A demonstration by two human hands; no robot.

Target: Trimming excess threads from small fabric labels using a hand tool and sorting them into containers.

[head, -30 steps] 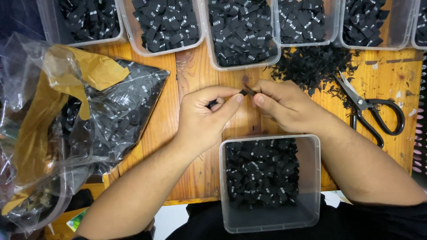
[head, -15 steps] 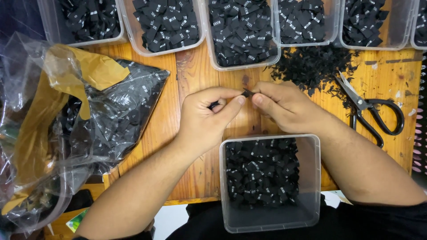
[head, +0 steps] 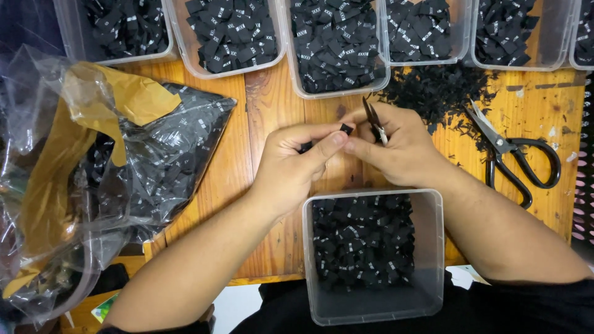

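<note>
A small black fabric label [head: 346, 129] is pinched between the thumb and forefinger of the left hand [head: 297, 167], and another bit of black label material shows at that hand's curled fingers. The label is held above the bare wooden table [head: 266, 117], just in front of the right hand [head: 396, 145], whose fingertips meet those of the left. The right hand is closed around a small pair of thread snips [head: 373, 120], whose dark blades point up and away from the label. Directly below both hands a clear plastic tub [head: 433, 247] is seen, partly filled with black labels. Along the far edge of the table a row of clear tubs [head: 337, 46] is set, each holding sorted black labels with small white marks. A heap of black fabric trimmings [head: 439, 93] lies near the right hand, and large black-handled scissors [head: 513, 154] rest beside it, untouched. On the left, a crumpled clear plastic bag [head: 93, 179] with brown paper and more labels is spread.
</note>
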